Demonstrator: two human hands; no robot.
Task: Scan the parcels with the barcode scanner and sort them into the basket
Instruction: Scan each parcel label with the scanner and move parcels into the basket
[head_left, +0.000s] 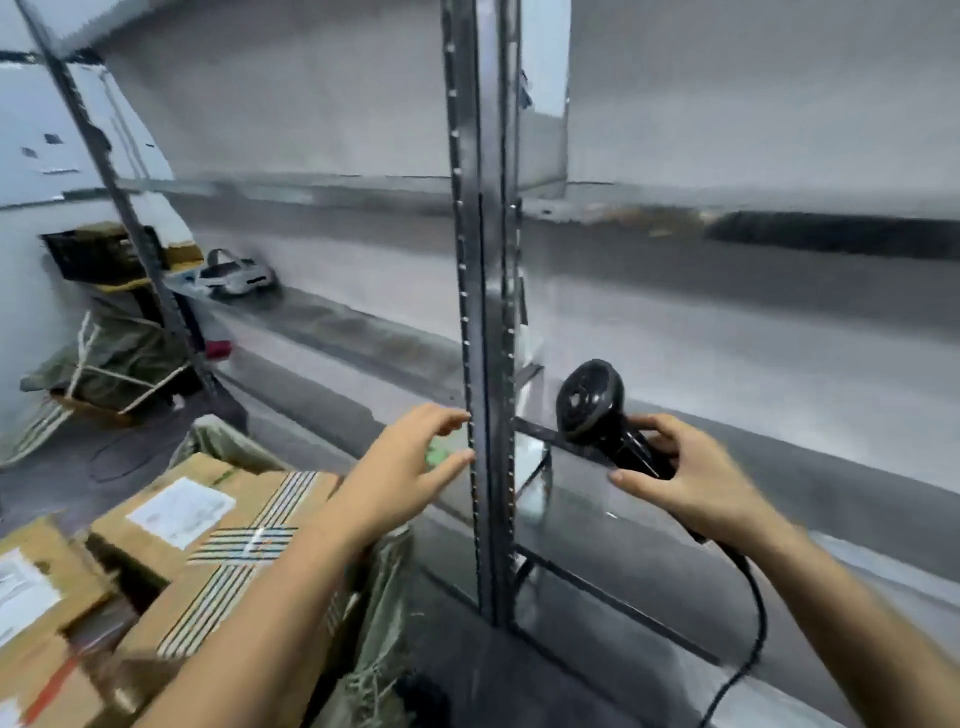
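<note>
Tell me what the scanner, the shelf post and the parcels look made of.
Scanner: probably glossy black plastic, with soft highlights on its head. Shelf post: bare grey metal, seemingly steel, judging by its sheen and perforated edge. Parcels: matte brown cardboard, by colour and dull surface.

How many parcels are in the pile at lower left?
3: a striped-tape box on the pile's right, a labelled box at the left edge, a red-taped box in the bottom corner. More may be hidden.

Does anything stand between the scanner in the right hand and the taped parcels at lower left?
Yes. The shelf's metal upright rises between the scanner, held by the right hand, and the parcels. The left hand also reaches across that gap.
</note>
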